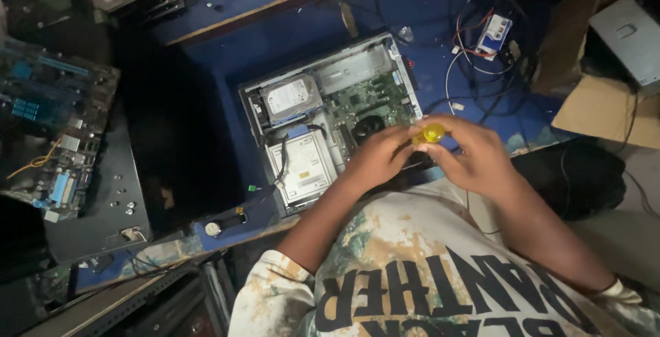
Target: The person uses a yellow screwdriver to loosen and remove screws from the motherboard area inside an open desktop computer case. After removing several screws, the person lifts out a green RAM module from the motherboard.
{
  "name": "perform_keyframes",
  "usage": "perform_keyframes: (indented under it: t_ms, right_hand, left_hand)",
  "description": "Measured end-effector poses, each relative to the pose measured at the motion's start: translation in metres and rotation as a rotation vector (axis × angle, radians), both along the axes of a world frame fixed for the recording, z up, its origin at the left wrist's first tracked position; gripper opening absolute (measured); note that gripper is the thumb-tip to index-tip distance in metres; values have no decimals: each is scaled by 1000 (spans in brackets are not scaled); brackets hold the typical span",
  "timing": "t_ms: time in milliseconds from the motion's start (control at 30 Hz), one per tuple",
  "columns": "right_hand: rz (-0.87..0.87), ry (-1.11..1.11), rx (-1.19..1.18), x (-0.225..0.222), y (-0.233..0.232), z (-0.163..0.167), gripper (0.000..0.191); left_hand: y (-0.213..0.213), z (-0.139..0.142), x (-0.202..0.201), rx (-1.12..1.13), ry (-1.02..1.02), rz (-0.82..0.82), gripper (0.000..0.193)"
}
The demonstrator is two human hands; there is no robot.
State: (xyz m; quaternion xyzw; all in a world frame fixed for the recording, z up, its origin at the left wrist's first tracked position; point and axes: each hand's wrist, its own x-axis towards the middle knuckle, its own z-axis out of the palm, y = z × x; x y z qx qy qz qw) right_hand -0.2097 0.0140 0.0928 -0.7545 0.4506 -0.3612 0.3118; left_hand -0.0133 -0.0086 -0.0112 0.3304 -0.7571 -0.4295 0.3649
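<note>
Both my left hand (375, 158) and right hand (471, 155) grip a round yellow plastic screwdriver handle (432, 133) over the open grey metal computer case (330, 114), centre frame; a white-labelled silver hard drive (291, 96) sits inside.

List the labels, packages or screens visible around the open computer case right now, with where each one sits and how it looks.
Hard drive label: white sticker on the silver drive, upper left bay of the open case.
Optical drive label: pale rectangular sticker on the grey drive below it, left of the left hand.
Small package: white, blue and red, among cables at upper right.
Cardboard box: brown, far right.
No lit screen shows.
</note>
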Motion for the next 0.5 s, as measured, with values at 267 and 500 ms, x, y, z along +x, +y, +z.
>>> perform_keyframes:
  t_ms: [267, 500]
  right_hand:
    - [19, -45, 56, 4, 6, -13, 35]
    - [3, -28, 42, 0, 11, -11, 33]
  left_hand:
    - [5, -10, 6, 25, -90, 9, 27]
    - [7, -5, 5, -30, -17, 5, 24]
